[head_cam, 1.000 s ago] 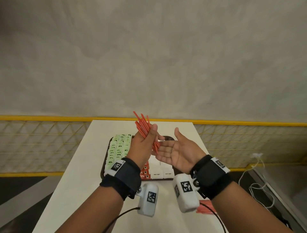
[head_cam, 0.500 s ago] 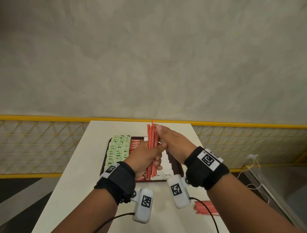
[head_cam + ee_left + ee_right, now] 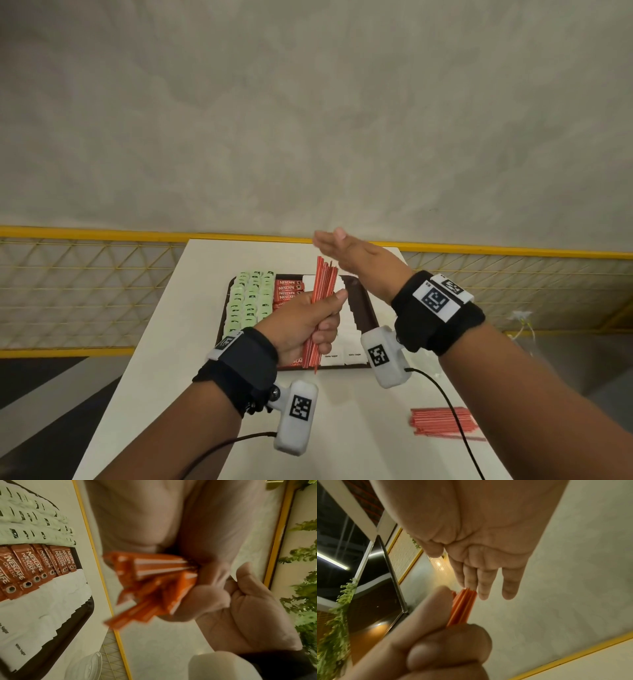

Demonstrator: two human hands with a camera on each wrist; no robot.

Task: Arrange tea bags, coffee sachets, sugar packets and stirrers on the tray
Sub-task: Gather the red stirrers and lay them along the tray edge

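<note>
The right hand [image 3: 356, 263] lifted off the stirrers [image 3: 320, 301], fingers straight and flat. The left hand [image 3: 305, 325] gripped the bundle upright over the tray [image 3: 368, 308].

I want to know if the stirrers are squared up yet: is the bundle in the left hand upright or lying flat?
Upright. The left hand grips the stirrer bundle standing nearly vertical above the tray; its top ends look uneven.

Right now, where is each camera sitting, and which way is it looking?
Head: on the head, looking down at the tray; both forearms show, left hand gripping the stirrers.
Left wrist: looks along the left hand at the stirrers.
Right wrist: looks along the flat right hand.
All share the stirrers.
</note>
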